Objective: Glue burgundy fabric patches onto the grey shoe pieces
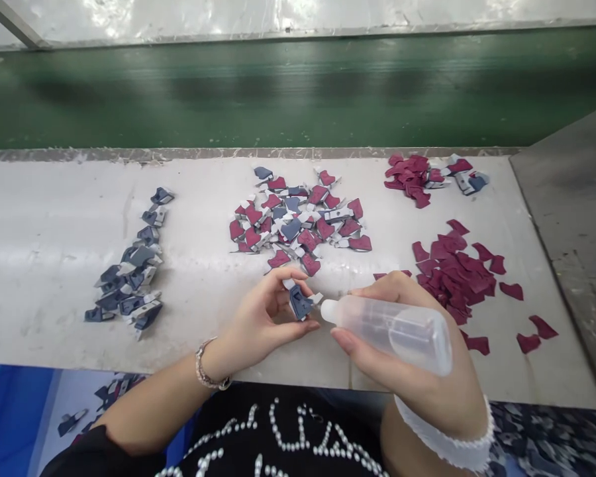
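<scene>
My left hand [263, 311] pinches a small dark blue and grey plastic part [300, 301] between thumb and fingers, above the front of the table. In my right hand [402, 338] lies a translucent squeeze bottle [392, 328], tilted on its side with its white nozzle pointing left. The nozzle tip is close to the part; whether they touch I cannot tell. Beyond my hands spreads a pile of similar parts [291, 228], many with a dark red piece on top. Loose dark red pieces [457, 275] lie to the right, partly behind my right hand.
Blue-grey parts [134, 265] form a row at the left. A smaller heap of red pieces [410, 175] lies at the back right. Behind the white table [198, 199] runs a green belt [298, 93]. A metal panel [571, 199] borders the right, and a blue bin [17, 411] stands below left.
</scene>
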